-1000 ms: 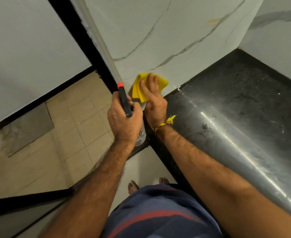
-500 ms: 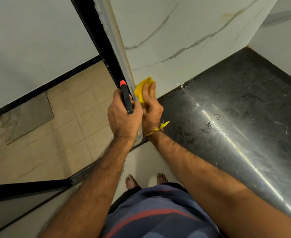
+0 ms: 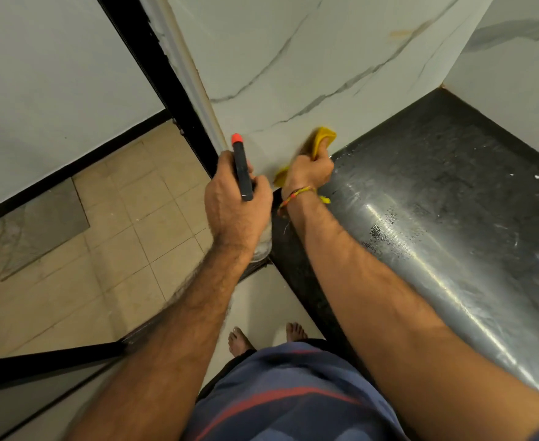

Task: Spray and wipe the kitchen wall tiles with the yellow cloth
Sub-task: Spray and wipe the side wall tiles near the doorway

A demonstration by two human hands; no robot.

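My right hand point(image 3: 309, 171), fingers bunched around the yellow cloth point(image 3: 322, 142), has swept rightward along the wall tile point(image 3: 325, 58)'s base by the table point(image 3: 452, 186), so wiping continues, while my left hand point(image 3: 234, 202) grips the spray bottle point(image 3: 241, 168).

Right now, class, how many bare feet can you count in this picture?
2. The left foot shows on the pale floor just above the blue shorts; the right foot is beside it, by the black counter. Both are partly hidden.

left hand point(image 3: 234, 202): fingers curled | right hand point(image 3: 309, 171): blurred, apparently curled
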